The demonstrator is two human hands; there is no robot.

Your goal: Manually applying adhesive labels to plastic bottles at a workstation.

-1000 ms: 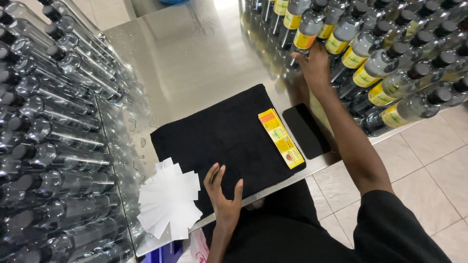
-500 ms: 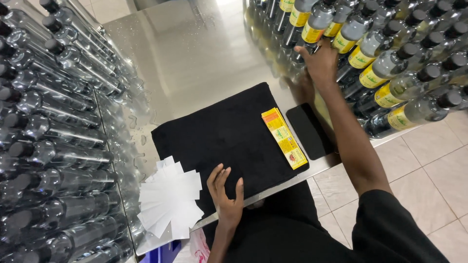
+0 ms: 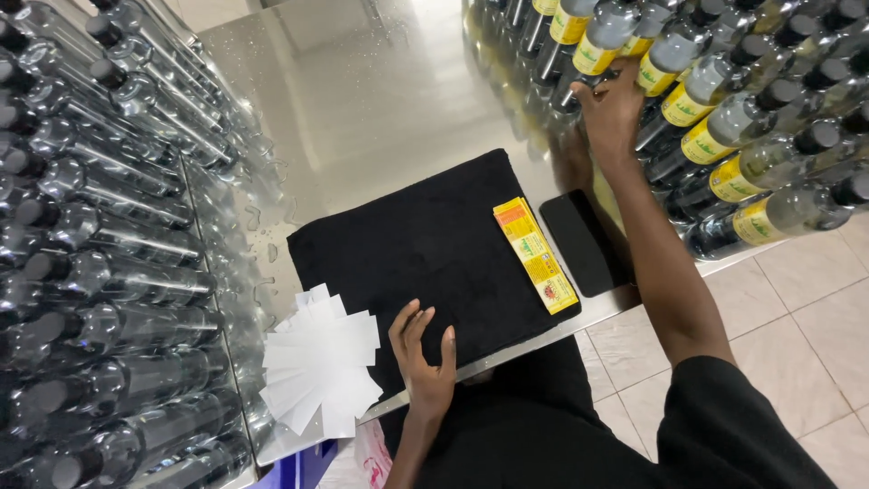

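Observation:
My right hand (image 3: 612,110) reaches across the steel table (image 3: 380,100) to the stack of yellow-labelled bottles (image 3: 724,118) at the right, fingers laid on a labelled bottle (image 3: 605,41) in the pile. My left hand (image 3: 424,355) rests flat and open on the near edge of a black cloth (image 3: 425,244), holding nothing. A strip of yellow labels (image 3: 535,254) lies on the cloth's right edge. A fan of white paper slips (image 3: 319,358) lies just left of my left hand.
Unlabelled clear bottles with black caps (image 3: 100,226) are stacked on their sides along the whole left side. A black phone (image 3: 584,241) lies on the table right of the cloth. Water drops dot the steel near the left stack. Tiled floor (image 3: 797,299) shows at right.
My right hand has moved a little farther up into the labelled bottle stack. My left hand has stayed on the cloth's near edge.

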